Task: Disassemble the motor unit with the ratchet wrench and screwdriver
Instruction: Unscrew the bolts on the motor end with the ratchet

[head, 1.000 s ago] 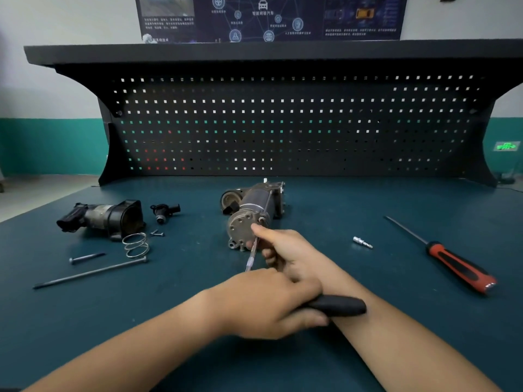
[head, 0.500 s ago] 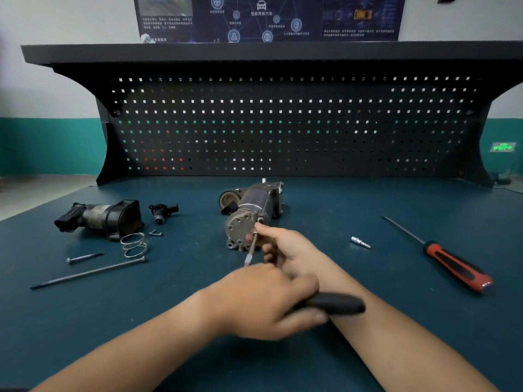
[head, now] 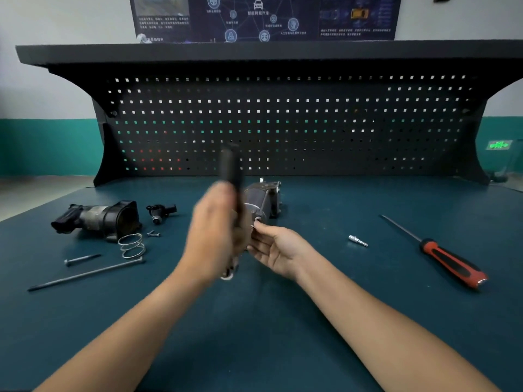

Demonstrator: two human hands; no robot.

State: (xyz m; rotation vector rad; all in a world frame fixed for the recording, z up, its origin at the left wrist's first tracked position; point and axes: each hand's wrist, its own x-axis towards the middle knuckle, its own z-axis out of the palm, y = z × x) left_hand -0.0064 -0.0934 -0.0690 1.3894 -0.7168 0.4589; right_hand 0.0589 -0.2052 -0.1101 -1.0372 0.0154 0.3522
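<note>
Currently on the bench: motor unit (head: 264,203), partly stripped

The item is lying on its side on the blue workbench (head: 254,335), one end toward the person. The left hand (head: 218,236), blurred, is gripping the ratchet wrench (head: 230,165) by its black handle just left of the unit, with the handle pointing up. The right hand (head: 280,250) is reaching palm-up to the unit's near end, fingertips at the head of a long through bolt (head: 262,206). Whether they are pinching it cannot be told. The screwdriver (head: 452,264) is lying well right of the unit, untouched. A detached housing (head: 96,219), a spring (head: 131,244) and a loose long bolt (head: 85,274) are lying to its left. Handling, as judged: metal, heavy, rigid and apt to roll, so steadying it round the cylindrical body is looking safest.
</note>
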